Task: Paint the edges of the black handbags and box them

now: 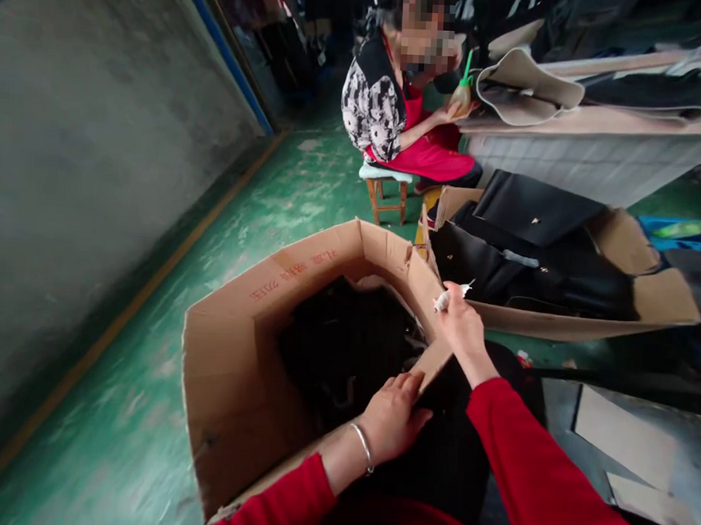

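Note:
A large open cardboard box stands in front of me, with red printed characters on its inner wall. Dark black pieces lie inside it, too dim to make out singly. My left hand, a silver bangle at its wrist, is closed over the box's near right edge. Farther along that same edge, my right hand grips the cardboard. Something small, white and crumpled shows at its fingers; I cannot tell whether it is held or wrapped round a finger.
Another cardboard box with black leather-like pieces stands to the right. Beyond it, a person in a red apron sits on a stool, holding a green-tipped bottle beside a worktable. A grey wall rises at left.

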`<state>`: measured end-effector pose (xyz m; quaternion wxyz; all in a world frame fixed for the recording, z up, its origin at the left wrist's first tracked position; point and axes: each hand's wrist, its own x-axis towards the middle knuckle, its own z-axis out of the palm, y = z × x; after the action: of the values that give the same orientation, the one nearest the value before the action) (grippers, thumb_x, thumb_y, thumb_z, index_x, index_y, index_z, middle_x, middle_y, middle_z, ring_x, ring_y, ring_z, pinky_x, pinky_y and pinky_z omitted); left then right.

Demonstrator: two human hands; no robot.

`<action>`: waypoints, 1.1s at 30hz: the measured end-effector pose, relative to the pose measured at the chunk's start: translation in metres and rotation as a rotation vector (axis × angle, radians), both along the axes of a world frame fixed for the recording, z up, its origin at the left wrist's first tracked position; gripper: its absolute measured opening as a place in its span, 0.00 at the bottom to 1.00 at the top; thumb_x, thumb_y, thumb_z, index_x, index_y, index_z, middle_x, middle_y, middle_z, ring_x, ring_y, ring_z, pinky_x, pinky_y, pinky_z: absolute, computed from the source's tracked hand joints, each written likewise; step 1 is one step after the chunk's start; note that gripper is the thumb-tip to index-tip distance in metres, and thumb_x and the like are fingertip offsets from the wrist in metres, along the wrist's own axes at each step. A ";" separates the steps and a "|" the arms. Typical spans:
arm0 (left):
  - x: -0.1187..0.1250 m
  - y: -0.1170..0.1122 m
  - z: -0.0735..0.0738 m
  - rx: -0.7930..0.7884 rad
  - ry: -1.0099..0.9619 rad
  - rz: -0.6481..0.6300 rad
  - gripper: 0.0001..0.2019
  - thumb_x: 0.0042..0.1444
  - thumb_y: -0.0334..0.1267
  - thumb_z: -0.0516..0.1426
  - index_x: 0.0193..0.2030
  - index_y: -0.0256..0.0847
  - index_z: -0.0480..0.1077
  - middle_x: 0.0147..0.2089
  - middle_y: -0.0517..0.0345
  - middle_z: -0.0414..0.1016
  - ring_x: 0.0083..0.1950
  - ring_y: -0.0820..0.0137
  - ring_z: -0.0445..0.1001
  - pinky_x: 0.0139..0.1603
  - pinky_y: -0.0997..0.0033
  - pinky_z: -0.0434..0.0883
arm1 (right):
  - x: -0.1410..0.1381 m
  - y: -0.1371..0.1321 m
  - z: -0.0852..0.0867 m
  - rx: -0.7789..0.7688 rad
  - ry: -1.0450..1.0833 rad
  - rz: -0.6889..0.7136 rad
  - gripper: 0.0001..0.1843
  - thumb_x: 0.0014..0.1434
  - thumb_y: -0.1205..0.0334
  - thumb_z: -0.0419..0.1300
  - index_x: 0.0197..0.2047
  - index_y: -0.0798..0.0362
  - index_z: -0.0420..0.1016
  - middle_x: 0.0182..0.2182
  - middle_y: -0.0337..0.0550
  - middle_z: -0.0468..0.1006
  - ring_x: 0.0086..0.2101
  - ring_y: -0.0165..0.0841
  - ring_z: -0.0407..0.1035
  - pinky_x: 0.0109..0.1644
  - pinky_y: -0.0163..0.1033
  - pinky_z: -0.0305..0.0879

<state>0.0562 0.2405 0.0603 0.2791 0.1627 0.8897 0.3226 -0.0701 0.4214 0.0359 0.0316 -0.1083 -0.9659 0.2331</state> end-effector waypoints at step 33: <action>-0.222 -0.169 -0.261 -0.602 -0.257 0.410 0.20 0.67 0.49 0.59 0.60 0.39 0.72 0.67 0.44 0.68 0.68 0.50 0.66 0.68 0.38 0.63 | -0.004 -0.001 -0.002 -0.011 0.001 -0.149 0.19 0.71 0.51 0.51 0.55 0.52 0.74 0.29 0.43 0.82 0.26 0.39 0.77 0.28 0.36 0.57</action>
<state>-0.1655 0.0712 -0.2011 0.3534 -0.1495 0.9164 0.1137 -0.0741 0.4207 0.0340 0.0488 -0.1798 -0.9539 0.2353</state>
